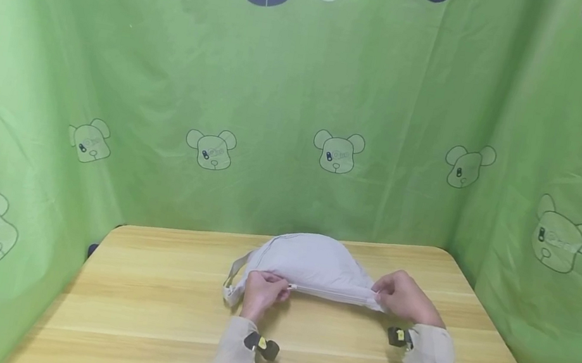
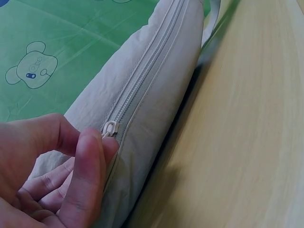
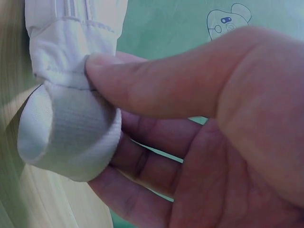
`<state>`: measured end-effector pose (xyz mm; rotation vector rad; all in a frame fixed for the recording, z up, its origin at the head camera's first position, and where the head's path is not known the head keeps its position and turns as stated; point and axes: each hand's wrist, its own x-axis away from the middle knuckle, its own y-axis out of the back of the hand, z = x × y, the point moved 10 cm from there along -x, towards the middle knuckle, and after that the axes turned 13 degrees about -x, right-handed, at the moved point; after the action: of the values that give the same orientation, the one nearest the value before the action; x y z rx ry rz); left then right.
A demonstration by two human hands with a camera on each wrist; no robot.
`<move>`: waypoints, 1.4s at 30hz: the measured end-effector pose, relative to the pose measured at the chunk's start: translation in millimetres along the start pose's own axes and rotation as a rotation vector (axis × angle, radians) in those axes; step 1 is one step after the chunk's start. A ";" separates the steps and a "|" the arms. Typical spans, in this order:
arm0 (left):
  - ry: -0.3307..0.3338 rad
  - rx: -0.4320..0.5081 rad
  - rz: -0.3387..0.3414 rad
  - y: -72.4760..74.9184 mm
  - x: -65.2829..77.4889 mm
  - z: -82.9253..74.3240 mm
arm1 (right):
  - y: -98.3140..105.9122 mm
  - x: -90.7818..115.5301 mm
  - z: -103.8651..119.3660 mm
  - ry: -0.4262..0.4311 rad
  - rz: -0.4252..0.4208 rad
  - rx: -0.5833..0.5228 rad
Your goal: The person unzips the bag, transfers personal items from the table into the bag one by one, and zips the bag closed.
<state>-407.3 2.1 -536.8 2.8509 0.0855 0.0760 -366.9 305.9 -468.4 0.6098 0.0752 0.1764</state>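
Note:
A pale grey half-moon waist bag [image 1: 312,261] lies on the wooden table, its zipper [image 1: 333,292] running along the edge nearest me. At the left part of that edge, my left hand [image 1: 264,291] pinches the zipper pull [image 2: 110,129] between thumb and forefinger. In the left wrist view the zipper teeth [image 2: 142,78] beyond the pull are closed together. My right hand [image 1: 403,295] grips the bag's right end, thumb on the stitched tab [image 3: 66,57] where the webbing strap [image 3: 83,128] begins. The strap loops down beside the curled fingers.
The wooden table [image 1: 157,326] carries the bag near its far edge. A green curtain [image 1: 285,78] with bear and smiley prints hangs behind and on both sides. Another strap loop [image 1: 235,272] hangs at the bag's left end. Small black cameras [image 1: 261,345] sit on both wrists.

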 end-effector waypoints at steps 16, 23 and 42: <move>-0.005 -0.009 0.002 2.9 1.6 -1.5 | 0.4 -2.5 -2.5 -0.016 0.004 0.019; 0.003 0.008 0.002 5.3 3.0 0.8 | -0.8 -3.0 -1.5 -0.005 0.002 0.023; 0.011 0.030 0.000 9.7 2.9 7.4 | 0.0 -1.9 -5.8 -0.032 0.013 0.003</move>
<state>-403.5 -9.1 -541.0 2.8803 0.0899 0.0908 -369.4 308.9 -473.1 0.6164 0.0404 0.1789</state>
